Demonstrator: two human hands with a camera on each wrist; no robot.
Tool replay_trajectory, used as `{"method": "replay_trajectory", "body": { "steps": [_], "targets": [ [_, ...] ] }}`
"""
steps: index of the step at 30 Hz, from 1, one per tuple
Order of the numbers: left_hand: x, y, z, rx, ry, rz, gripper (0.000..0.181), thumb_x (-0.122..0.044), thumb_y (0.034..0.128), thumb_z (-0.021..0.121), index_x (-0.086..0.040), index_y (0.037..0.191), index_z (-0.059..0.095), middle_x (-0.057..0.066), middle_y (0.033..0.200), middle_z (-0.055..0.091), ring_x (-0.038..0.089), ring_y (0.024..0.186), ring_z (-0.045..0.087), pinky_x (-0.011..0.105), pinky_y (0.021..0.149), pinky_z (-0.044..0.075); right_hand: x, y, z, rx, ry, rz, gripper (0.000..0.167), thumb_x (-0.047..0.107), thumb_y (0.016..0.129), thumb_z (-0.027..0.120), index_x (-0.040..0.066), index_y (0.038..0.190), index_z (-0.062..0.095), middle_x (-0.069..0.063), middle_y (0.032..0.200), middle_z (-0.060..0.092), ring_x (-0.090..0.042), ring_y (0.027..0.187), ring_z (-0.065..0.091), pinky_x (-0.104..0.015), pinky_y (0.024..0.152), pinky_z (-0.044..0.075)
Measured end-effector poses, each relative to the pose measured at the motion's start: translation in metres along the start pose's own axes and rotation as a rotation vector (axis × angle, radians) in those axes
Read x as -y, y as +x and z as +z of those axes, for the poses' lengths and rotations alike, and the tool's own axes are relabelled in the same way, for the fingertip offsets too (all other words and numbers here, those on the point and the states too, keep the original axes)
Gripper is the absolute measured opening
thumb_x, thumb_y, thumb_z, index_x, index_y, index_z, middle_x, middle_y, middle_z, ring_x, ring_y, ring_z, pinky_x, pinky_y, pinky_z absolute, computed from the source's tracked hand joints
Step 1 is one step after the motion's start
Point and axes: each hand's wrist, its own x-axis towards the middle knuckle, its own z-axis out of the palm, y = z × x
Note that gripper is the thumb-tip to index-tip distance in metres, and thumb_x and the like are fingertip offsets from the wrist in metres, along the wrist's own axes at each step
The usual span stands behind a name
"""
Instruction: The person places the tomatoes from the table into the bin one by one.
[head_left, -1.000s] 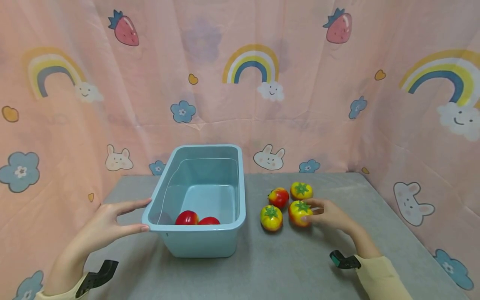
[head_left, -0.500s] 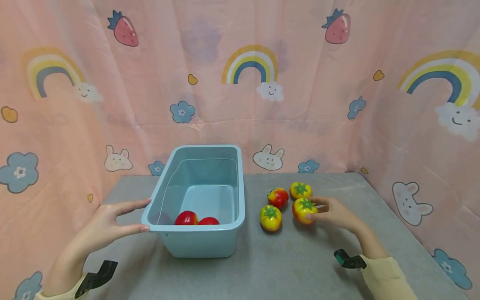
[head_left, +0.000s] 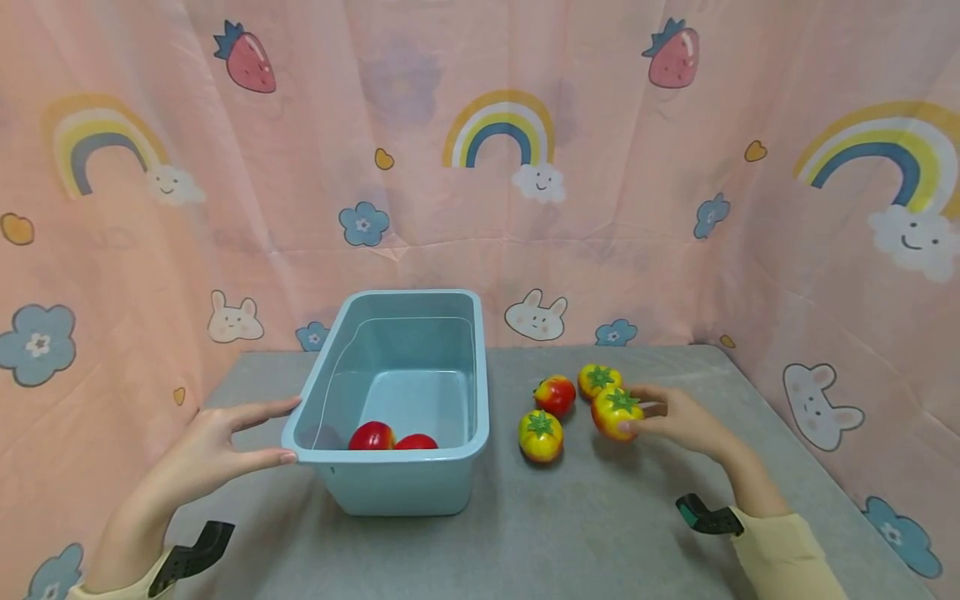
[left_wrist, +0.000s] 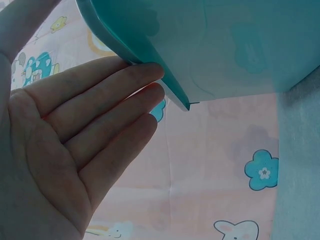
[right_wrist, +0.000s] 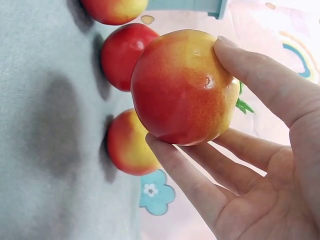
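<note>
My right hand [head_left: 682, 421] pinches a yellow-and-red tomato [head_left: 615, 412] with a green leafy top between thumb and fingertips. The right wrist view shows this tomato [right_wrist: 185, 87] raised off the table, its shadow on the grey surface. Around it lie a second yellow tomato [head_left: 541, 437], a redder one [head_left: 555, 396] and another yellow one [head_left: 598, 380] behind. My left hand [head_left: 213, 450] touches the near left corner of a light blue plastic bin [head_left: 397, 483]. In the left wrist view its fingers [left_wrist: 120, 95] are straight against the rim. Two red fruits [head_left: 372, 436] lie inside the bin, partly hidden by its front wall.
The grey table [head_left: 555, 533] runs back to a pink printed curtain [head_left: 600, 250], which also encloses both sides. The bin stands left of the loose tomatoes. A black device [head_left: 708, 515] is strapped on each wrist.
My right hand has lifted the tomato off the table and moved it slightly right and back, away from the other tomatoes. The left hand and the bin have stayed put.
</note>
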Motion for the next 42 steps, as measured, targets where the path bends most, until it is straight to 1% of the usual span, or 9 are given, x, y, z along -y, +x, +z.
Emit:
{"method": "replay_trajectory", "body": {
  "steps": [5, 10, 13, 17, 22, 28, 36, 38, 42],
  "targets": [
    [0.001, 0.0, 0.0, -0.005, -0.001, 0.002, 0.059, -0.043, 0.0754, 0.077, -0.025, 0.129, 0.061, -0.003, 0.121, 0.066, 0.028, 0.112, 0.061, 0.041, 0.085, 0.05, 0.006, -0.002, -0.005, -0.011, -0.018, -0.009, 0.067, 0.039, 0.084, 0.069, 0.001, 0.136, 0.048, -0.024, 0.134, 0.051, -0.04, 0.113, 0.056, -0.047, 0.084, 0.053],
    [0.002, 0.0, 0.001, -0.004, -0.006, 0.002, 0.059, -0.044, 0.0751, 0.077, -0.025, 0.129, 0.061, -0.002, 0.12, 0.067, 0.029, 0.112, 0.062, 0.046, 0.085, 0.05, 0.012, -0.005, -0.01, -0.02, -0.031, -0.02, 0.068, 0.039, 0.085, 0.07, 0.002, 0.137, 0.047, -0.024, 0.134, 0.051, -0.04, 0.113, 0.056, -0.047, 0.084, 0.053],
    [0.001, 0.0, 0.001, -0.003, -0.005, 0.001, 0.059, -0.044, 0.0748, 0.077, -0.025, 0.128, 0.061, -0.002, 0.12, 0.067, 0.029, 0.111, 0.062, 0.047, 0.085, 0.05, 0.016, -0.005, -0.013, -0.015, -0.04, -0.019, 0.067, 0.039, 0.085, 0.069, 0.003, 0.137, 0.047, -0.024, 0.133, 0.052, -0.04, 0.114, 0.055, -0.047, 0.084, 0.053],
    [0.001, 0.0, 0.001, -0.006, -0.002, 0.005, 0.059, -0.044, 0.0749, 0.077, -0.025, 0.128, 0.061, -0.002, 0.12, 0.067, 0.028, 0.111, 0.062, 0.045, 0.085, 0.05, 0.022, -0.005, -0.017, -0.008, -0.047, -0.016, 0.066, 0.04, 0.085, 0.069, 0.005, 0.137, 0.047, -0.023, 0.132, 0.052, -0.04, 0.114, 0.055, -0.046, 0.083, 0.054],
    [0.002, 0.0, 0.001, -0.007, -0.001, 0.007, 0.059, -0.044, 0.0749, 0.077, -0.026, 0.128, 0.061, -0.004, 0.12, 0.067, 0.028, 0.111, 0.062, 0.042, 0.085, 0.05, 0.032, -0.003, -0.02, -0.004, -0.036, -0.034, 0.067, 0.04, 0.084, 0.07, 0.005, 0.137, 0.047, -0.023, 0.132, 0.052, -0.042, 0.114, 0.054, -0.045, 0.082, 0.054],
    [0.002, 0.0, 0.001, -0.005, -0.002, 0.012, 0.059, -0.044, 0.0749, 0.077, -0.025, 0.129, 0.061, -0.003, 0.12, 0.066, 0.028, 0.111, 0.062, 0.041, 0.084, 0.051, 0.041, -0.001, -0.022, -0.027, -0.06, -0.062, 0.067, 0.039, 0.084, 0.071, 0.004, 0.136, 0.048, -0.022, 0.131, 0.053, -0.041, 0.113, 0.056, -0.044, 0.081, 0.055],
    [0.003, 0.0, 0.001, -0.002, -0.025, 0.014, 0.06, -0.043, 0.0753, 0.077, -0.023, 0.129, 0.061, -0.001, 0.122, 0.066, 0.03, 0.113, 0.061, 0.05, 0.085, 0.05, 0.054, 0.003, -0.024, -0.033, -0.06, -0.1, 0.066, 0.04, 0.082, 0.072, 0.007, 0.135, 0.05, -0.02, 0.132, 0.054, -0.04, 0.113, 0.056, -0.042, 0.08, 0.055],
    [0.003, 0.0, 0.001, -0.001, -0.024, 0.015, 0.06, -0.043, 0.0753, 0.077, -0.023, 0.129, 0.061, -0.002, 0.122, 0.066, 0.029, 0.113, 0.061, 0.049, 0.085, 0.051, 0.057, 0.005, -0.024, -0.031, -0.055, -0.11, 0.065, 0.039, 0.083, 0.072, 0.009, 0.136, 0.05, -0.019, 0.132, 0.054, -0.04, 0.114, 0.056, -0.042, 0.08, 0.055],
    [0.003, 0.0, 0.001, -0.002, -0.008, 0.011, 0.059, -0.043, 0.0754, 0.077, -0.026, 0.129, 0.061, -0.005, 0.121, 0.066, 0.027, 0.113, 0.061, 0.041, 0.085, 0.05, 0.064, 0.01, -0.024, -0.025, -0.059, -0.131, 0.065, 0.04, 0.083, 0.072, 0.01, 0.136, 0.05, -0.018, 0.132, 0.054, -0.04, 0.114, 0.056, -0.042, 0.081, 0.055]
  ]
}}
